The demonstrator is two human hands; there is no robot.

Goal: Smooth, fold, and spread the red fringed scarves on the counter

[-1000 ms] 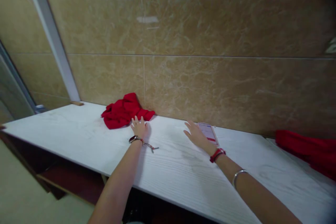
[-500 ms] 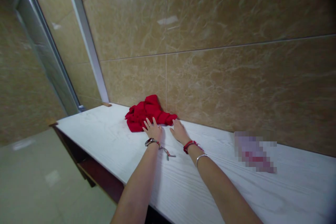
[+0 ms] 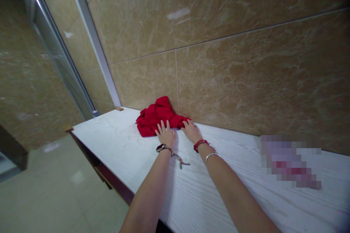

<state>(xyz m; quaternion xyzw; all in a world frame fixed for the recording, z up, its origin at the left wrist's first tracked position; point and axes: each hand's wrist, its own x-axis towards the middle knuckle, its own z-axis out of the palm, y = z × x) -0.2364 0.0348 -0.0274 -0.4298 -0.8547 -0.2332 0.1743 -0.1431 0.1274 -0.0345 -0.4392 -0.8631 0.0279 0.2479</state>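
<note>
A crumpled red cloth, perhaps a garment, lies heaped on the white tabletop against the wall. My left hand rests at its near edge with the fingers spread, the fingertips over the fabric. At the cloth's right end is my right hand, its fingers stretched forward and touching the red fabric. Neither hand is closed round it. A watch and a tasselled cord are on the left wrist; a red cord bracelet and a silver bangle are on the right.
A tan marble-tiled wall runs along the table's back edge. To the right lies a pixelated, unreadable item. A small brown block sits at the far left corner. Glossy floor lies left of the table.
The view has turned slightly, shifting most things sideways. My right hand has come closer to the cloth's right end, its fingers now on the fabric. The left hand stays spread at the near edge.
</note>
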